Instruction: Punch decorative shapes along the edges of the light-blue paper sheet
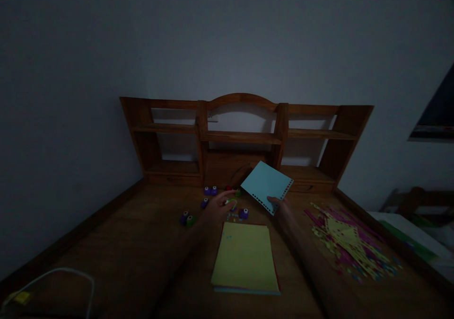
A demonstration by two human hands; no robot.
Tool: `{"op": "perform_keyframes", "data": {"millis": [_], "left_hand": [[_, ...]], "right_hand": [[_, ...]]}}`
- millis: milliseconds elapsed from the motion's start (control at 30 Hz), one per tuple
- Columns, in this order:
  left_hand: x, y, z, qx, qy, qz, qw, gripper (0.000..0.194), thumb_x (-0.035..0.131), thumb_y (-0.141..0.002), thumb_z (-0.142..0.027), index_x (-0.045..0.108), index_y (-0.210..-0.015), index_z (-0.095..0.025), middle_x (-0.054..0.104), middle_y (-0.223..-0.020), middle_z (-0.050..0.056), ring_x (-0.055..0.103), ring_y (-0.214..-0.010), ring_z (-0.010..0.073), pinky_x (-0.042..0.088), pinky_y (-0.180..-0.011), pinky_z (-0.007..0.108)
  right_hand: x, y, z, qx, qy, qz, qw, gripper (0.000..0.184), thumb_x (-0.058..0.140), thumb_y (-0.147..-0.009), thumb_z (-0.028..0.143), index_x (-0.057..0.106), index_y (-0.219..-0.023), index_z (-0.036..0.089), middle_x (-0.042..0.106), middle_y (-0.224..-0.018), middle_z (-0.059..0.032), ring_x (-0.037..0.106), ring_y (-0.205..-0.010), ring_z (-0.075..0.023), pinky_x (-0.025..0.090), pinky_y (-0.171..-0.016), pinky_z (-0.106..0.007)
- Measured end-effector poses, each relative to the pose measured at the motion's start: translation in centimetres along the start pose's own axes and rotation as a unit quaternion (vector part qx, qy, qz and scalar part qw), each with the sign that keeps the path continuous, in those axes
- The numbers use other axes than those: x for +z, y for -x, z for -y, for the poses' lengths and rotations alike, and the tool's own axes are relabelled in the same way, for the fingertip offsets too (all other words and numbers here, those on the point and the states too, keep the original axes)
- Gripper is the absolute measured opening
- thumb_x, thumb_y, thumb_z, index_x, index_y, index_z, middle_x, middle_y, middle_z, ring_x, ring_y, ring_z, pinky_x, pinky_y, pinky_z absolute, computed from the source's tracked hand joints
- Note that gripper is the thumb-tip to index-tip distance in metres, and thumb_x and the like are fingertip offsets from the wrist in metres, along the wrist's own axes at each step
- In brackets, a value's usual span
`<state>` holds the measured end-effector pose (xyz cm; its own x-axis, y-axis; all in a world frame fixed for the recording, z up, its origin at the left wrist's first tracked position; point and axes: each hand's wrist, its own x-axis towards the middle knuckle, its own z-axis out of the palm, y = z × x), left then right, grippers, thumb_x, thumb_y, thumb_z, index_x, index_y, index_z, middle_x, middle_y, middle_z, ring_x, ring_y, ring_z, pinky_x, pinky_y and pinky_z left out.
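Note:
My right hand (281, 206) pinches a light blue paper sheet (265, 185) by its lower corner and holds it tilted above the desk; small holes run along its right edge. My left hand (219, 207) is curled around a small green punch (231, 201) just left of the sheet. A purple punch (243, 213) sits on the desk between the two hands. Directly in front of me lies a stack of coloured paper (245, 256) with a yellow sheet on top.
Several small purple and green punches (187, 219) lie scattered on the wooden desk (142, 243). A pile of punched yellow and pink paper scraps (345, 241) lies at the right. A wooden shelf unit (241, 137) stands at the back. A white cable (71, 276) curls at the lower left.

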<state>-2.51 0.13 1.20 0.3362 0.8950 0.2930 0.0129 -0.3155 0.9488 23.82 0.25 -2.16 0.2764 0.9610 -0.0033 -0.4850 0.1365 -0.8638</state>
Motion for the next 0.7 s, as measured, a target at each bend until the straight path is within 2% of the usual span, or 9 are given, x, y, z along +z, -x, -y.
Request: {"op": "perform_keyframes", "data": {"millis": [133, 267, 333, 400, 500, 600, 700], "left_hand": [[0.1, -0.4, 0.6, -0.033, 0.082, -0.058, 0.994, 0.037, 0.079, -0.067, -0.033, 0.069, -0.1, -0.019, 0.069, -0.095, 0.006, 0.063, -0.082, 0.0171, 0.047, -0.067, 0.024], [0.6, -0.5, 1.5, -0.076, 0.155, -0.107, 0.979, 0.038, 0.084, -0.059, -0.034, 0.06, -0.084, -0.018, 0.066, -0.076, 0.0, 0.061, -0.065, 0.0138, 0.05, -0.063, 0.026], [0.8, -0.4, 1.4, -0.086, 0.171, -0.104, 0.976, 0.041, 0.085, -0.058, -0.035, 0.056, -0.081, -0.018, 0.064, -0.073, -0.001, 0.061, -0.063, 0.0133, 0.051, -0.064, 0.027], [0.8, -0.1, 1.1, -0.102, 0.166, -0.101, 0.975, 0.041, 0.084, -0.058, -0.036, 0.055, -0.079, -0.017, 0.063, -0.07, -0.001, 0.059, -0.058, 0.0125, 0.049, -0.058, 0.025], [0.5, 0.4, 0.6, -0.109, 0.124, -0.079, 0.983, 0.036, 0.078, -0.068, -0.044, 0.059, -0.081, -0.016, 0.06, -0.067, -0.001, 0.05, -0.046, 0.0084, 0.036, -0.042, 0.021], [0.4, 0.7, 0.4, -0.104, 0.099, -0.043, 0.989, 0.035, 0.07, -0.076, -0.048, 0.065, -0.084, -0.015, 0.055, -0.066, -0.002, 0.037, -0.042, 0.0044, 0.022, -0.038, 0.019], [0.3, 0.9, 0.4, -0.109, 0.114, -0.013, 0.987, 0.034, 0.068, -0.077, -0.046, 0.069, -0.093, -0.015, 0.061, -0.078, 0.003, 0.041, -0.047, 0.0052, 0.027, -0.04, 0.018]], "right_hand": [[0.1, 0.1, -0.2, -0.015, 0.003, 0.019, 1.0, 0.035, 0.078, -0.06, 0.018, 0.068, -0.093, 0.017, 0.076, -0.088, -0.0054, 0.071, -0.07, -0.0234, 0.059, -0.067, -0.035], [0.1, 0.5, -0.3, -0.022, 0.009, 0.04, 0.999, 0.036, 0.078, -0.062, 0.021, 0.068, -0.097, 0.017, 0.076, -0.094, -0.0061, 0.071, -0.075, -0.0237, 0.059, -0.07, -0.035], [0.1, 0.6, -0.3, -0.024, 0.013, 0.044, 0.999, 0.038, 0.078, -0.062, 0.022, 0.067, -0.098, 0.017, 0.075, -0.097, -0.0064, 0.071, -0.079, -0.0246, 0.059, -0.073, -0.037], [0.2, 0.8, -0.3, -0.03, 0.013, 0.041, 0.999, 0.039, 0.078, -0.06, 0.022, 0.067, -0.098, 0.017, 0.075, -0.097, -0.0064, 0.071, -0.081, -0.025, 0.059, -0.075, -0.038], [0.6, 1.1, -0.1, -0.032, 0.015, 0.04, 0.999, 0.037, 0.078, -0.059, 0.022, 0.069, -0.094, 0.017, 0.076, -0.095, -0.0065, 0.071, -0.082, -0.0262, 0.058, -0.076, -0.039], [1.1, 1.7, 0.3, -0.03, 0.018, 0.041, 0.999, 0.034, 0.079, -0.059, 0.022, 0.07, -0.091, 0.018, 0.076, -0.091, -0.0067, 0.071, -0.085, -0.0281, 0.058, -0.077, -0.04], [1.7, 2.3, 0.6, -0.026, 0.021, 0.038, 0.999, 0.035, 0.08, -0.058, 0.022, 0.07, -0.091, 0.018, 0.076, -0.088, -0.0069, 0.07, -0.087, -0.0297, 0.058, -0.077, -0.041]]}}
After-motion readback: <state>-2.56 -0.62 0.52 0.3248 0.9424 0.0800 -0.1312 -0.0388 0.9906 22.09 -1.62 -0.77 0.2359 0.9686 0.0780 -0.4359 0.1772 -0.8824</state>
